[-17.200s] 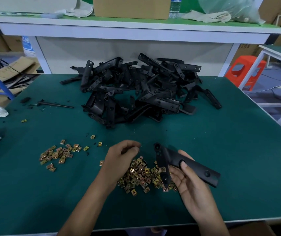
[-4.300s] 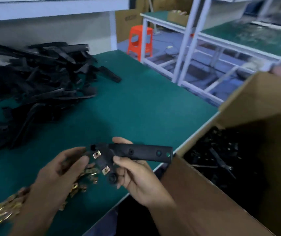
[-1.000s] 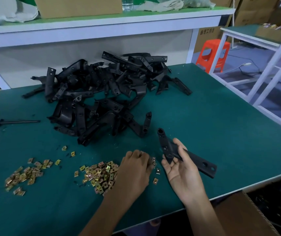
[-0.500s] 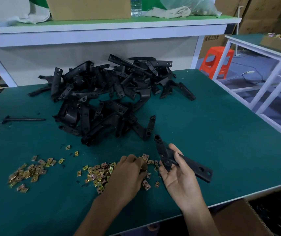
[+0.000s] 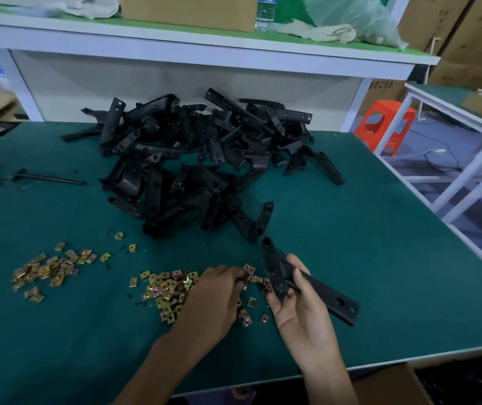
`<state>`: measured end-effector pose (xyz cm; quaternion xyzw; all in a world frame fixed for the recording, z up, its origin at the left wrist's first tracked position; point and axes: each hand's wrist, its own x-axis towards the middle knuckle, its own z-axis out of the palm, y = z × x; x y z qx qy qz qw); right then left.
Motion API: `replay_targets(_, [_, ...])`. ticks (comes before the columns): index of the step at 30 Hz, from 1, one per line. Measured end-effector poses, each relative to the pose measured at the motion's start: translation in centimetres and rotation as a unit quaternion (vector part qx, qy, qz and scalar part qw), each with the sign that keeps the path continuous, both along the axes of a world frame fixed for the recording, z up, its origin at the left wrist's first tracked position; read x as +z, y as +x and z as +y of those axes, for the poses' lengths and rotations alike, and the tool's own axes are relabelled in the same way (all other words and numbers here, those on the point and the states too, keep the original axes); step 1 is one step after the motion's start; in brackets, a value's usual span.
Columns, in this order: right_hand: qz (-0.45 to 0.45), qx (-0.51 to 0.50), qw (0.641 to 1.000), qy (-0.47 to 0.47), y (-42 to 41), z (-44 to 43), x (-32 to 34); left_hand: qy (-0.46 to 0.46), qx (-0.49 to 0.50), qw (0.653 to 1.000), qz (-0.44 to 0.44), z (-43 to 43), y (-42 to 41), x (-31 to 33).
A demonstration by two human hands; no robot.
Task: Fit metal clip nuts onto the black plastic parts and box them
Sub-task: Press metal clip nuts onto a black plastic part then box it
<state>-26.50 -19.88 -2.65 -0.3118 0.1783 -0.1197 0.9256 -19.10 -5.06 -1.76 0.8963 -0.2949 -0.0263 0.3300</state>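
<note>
From the head: holding a black plastic part in the right hand. Touching the clip nuts with the left hand, fingers curled down; cannot tell if pinching one. Past both hands, a heap of black parts.

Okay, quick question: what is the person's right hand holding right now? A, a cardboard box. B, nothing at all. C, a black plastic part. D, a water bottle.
C: the right hand has its fingers and thumb curled round a black plastic part, held just above the green table.
</note>
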Motion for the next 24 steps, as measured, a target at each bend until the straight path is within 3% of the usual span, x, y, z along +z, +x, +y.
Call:
replay_targets(9, [-0.002, 0.010, 1.000, -0.009, -0.1, 0.0, 0.1, -0.009, 0.008, 1.000, 0.007, 0.3, -0.4, 0.5])
replay_targets(21, [-0.006, 0.005, 1.000, -0.022, -0.2, 0.2, 0.4, -0.078, 0.024, 0.992, 0.099, 0.7, -0.6, 1.7])
replay_targets(24, [-0.005, 0.004, 1.000, -0.031, -0.2, 0.3, 0.3, -0.120, 0.015, 0.980, 0.155, 0.7, -0.7, 1.7])
